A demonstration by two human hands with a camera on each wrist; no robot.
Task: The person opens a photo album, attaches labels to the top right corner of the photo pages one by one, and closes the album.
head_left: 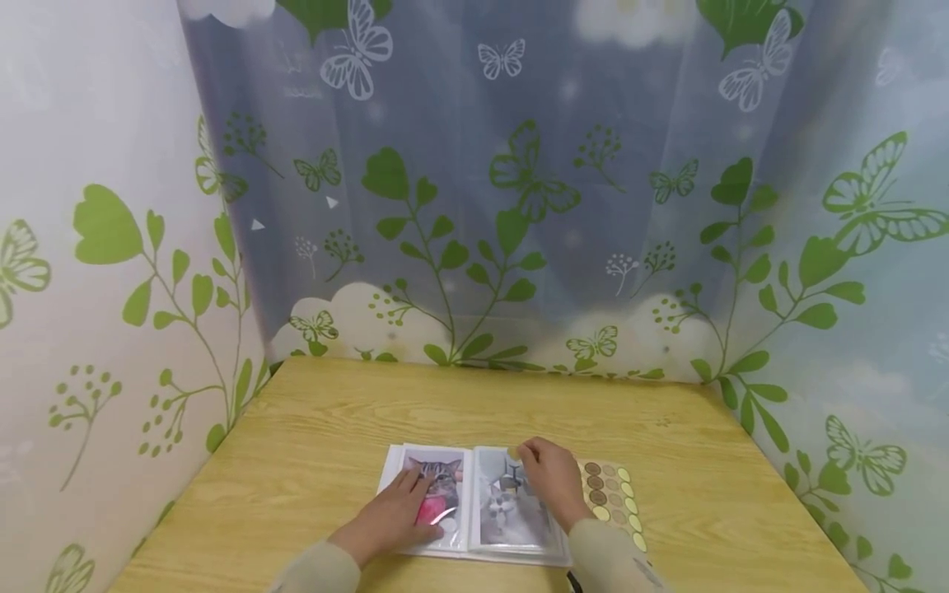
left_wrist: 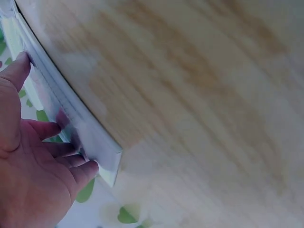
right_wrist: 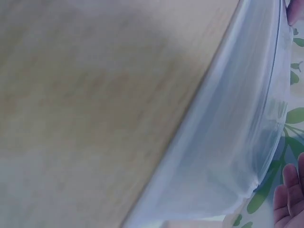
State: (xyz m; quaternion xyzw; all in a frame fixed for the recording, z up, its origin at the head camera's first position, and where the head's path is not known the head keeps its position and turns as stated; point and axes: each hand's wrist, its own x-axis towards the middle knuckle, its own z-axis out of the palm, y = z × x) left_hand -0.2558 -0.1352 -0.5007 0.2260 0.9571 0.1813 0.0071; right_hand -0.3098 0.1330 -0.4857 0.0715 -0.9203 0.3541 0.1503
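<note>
A small photo album [head_left: 471, 502] lies open on the table, its clear sleeves holding a tabby cat picture [head_left: 443, 476] on the left page and a grey-white picture [head_left: 511, 515] on the right. My left hand [head_left: 393, 511] rests spread on the left page, thumb near its lower edge. In the left wrist view the fingers [left_wrist: 88, 172] reach over the album's edge. At the top of the right page my right hand [head_left: 552, 478] pinches a small yellowish round sticker [head_left: 513, 453]. Lower right in the right wrist view are curved fingers [right_wrist: 287, 194], beside the album's lifted clear sleeves [right_wrist: 270, 118].
A sheet of round brown, tan and gold stickers [head_left: 615, 498] lies right of the album, partly behind my right wrist. The wood-grain table [head_left: 334, 412] extends back to a curtain [head_left: 460, 206] printed with leaves and butterflies, which also hangs on both sides.
</note>
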